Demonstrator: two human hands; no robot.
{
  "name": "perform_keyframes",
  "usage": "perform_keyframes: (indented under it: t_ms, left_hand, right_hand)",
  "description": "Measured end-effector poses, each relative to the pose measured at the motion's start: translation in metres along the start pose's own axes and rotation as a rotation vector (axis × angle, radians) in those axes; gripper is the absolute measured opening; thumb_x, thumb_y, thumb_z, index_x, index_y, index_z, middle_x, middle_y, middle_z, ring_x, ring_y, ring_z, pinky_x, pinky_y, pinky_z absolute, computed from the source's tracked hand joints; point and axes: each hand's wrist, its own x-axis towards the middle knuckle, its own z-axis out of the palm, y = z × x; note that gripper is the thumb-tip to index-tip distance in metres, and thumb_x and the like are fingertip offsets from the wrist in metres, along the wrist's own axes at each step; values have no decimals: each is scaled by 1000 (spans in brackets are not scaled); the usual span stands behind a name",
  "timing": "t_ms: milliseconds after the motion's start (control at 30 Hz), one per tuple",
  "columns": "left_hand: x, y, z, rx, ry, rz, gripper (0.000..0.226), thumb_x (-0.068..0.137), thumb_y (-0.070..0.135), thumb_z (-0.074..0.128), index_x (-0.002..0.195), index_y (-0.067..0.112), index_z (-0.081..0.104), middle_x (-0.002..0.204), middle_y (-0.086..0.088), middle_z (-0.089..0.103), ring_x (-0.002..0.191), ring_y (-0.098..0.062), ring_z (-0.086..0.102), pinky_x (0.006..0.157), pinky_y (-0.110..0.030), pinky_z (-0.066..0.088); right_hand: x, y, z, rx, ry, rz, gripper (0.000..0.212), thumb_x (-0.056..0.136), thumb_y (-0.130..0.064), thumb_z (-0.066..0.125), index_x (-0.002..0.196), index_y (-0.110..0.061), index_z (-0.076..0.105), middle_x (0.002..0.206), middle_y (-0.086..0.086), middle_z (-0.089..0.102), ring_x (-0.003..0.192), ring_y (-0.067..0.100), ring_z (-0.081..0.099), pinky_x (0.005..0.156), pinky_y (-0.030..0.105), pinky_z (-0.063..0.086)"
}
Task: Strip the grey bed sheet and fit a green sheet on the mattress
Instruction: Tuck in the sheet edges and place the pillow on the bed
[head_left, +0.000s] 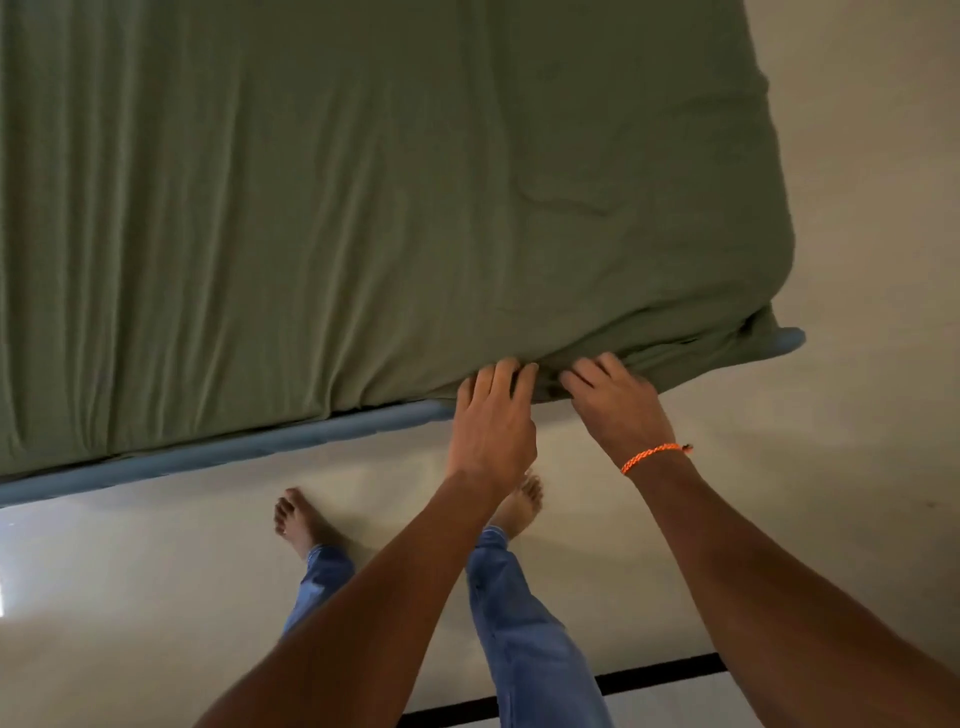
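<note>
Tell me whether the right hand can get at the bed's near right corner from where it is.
Probably yes. The right hand already grips the green sheet along the near edge, just short of that corner. Only bare floor lies beside the blue bed frame there; nothing visible blocks the way.

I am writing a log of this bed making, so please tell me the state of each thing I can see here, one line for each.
Green fabric bed sheet: spread over the mattress, wrinkled, bunched at the near corner.
Blue bed frame rail: bare below the sheet's edge.
Left hand: fingers pressed into the sheet's edge.
Right hand: fingers curled into the sheet's edge near the corner.
Orange braided wristband: on the right wrist.
</note>
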Motion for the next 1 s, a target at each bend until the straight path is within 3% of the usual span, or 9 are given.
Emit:
perform_keyframes:
  t_ms: [67, 233, 333, 400, 467, 567, 700, 800, 1000]
  left_hand:
    - [0, 9, 4, -5, 5, -22, 67, 86, 12, 68, 150, 15, 48, 144, -7, 51, 131, -27, 51, 113, -46, 44]
    - [-3, 22, 8, -73, -17, -89, 72, 88, 11, 62, 157, 8, 39, 150, -12, 48, 141, -28, 45, 122, -47, 37]
    - [-1, 24, 6, -100, -109, -95, 67, 94, 17, 58, 157, 7, 39, 155, -13, 48, 144, -28, 44, 126, -41, 30]
    - [5, 22, 4, -118, -159, -109, 65, 97, 22, 57, 158, 7, 38, 156, -14, 49, 144, -29, 44, 126, -38, 28]
    - [14, 20, 1, -121, -226, -114, 63, 100, 29, 55, 157, 9, 39, 153, -13, 52, 141, -29, 47, 122, -39, 32]
    - [34, 13, -1, -96, -353, -137, 60, 102, 46, 53, 152, 13, 44, 146, -12, 58, 134, -30, 54, 114, -42, 42]
    - [61, 5, 7, -77, -532, -158, 59, 102, 51, 52, 149, 16, 48, 147, -13, 59, 132, -32, 57, 113, -43, 44]
    - [71, 4, 10, -37, -605, -169, 61, 100, 53, 57, 148, 16, 49, 147, -11, 58, 134, -31, 56, 112, -42, 44]
    - [69, -12, 18, -21, -572, -106, 44, 102, 34, 55, 143, 19, 52, 139, -11, 63, 125, -30, 61, 105, -40, 48]
  right_hand:
    - [11, 13, -9, 36, 91, -18, 20, 85, -6, 74, 94, -20, 63, 91, 0, 56, 89, 23, 55, 47, 34, 43]
    - [37, 27, -19, 47, 158, -42, 19, 84, 0, 56, 93, -15, 61, 90, 4, 55, 87, 26, 52, 54, 35, 45]
    - [16, 23, -7, 59, 121, -6, 18, 82, 0, 61, 92, -14, 64, 86, 4, 57, 82, 25, 55, 53, 35, 47]
    - [2, 22, -6, 109, 49, 44, 20, 82, -4, 68, 100, -12, 68, 91, 6, 61, 84, 26, 58, 62, 36, 53]
    - [-6, 23, -10, 153, -48, 84, 30, 88, -19, 65, 116, -9, 69, 104, 7, 67, 94, 26, 63, 81, 38, 57]
    - [7, 24, -17, 182, -290, 126, 52, 91, -45, 62, 128, -9, 64, 119, 10, 70, 111, 28, 64, 104, 40, 48]
    - [45, 23, -18, 216, -605, 153, 58, 87, -61, 65, 123, -15, 65, 126, 8, 69, 119, 29, 62, 104, 37, 43]
    - [65, 28, -13, 249, -805, 179, 69, 79, -59, 79, 128, -13, 63, 131, 12, 64, 122, 32, 61, 102, 37, 47]
    - [71, 42, 5, 273, -786, 163, 49, 87, -39, 78, 125, -12, 63, 130, 15, 62, 121, 34, 59, 95, 38, 47]
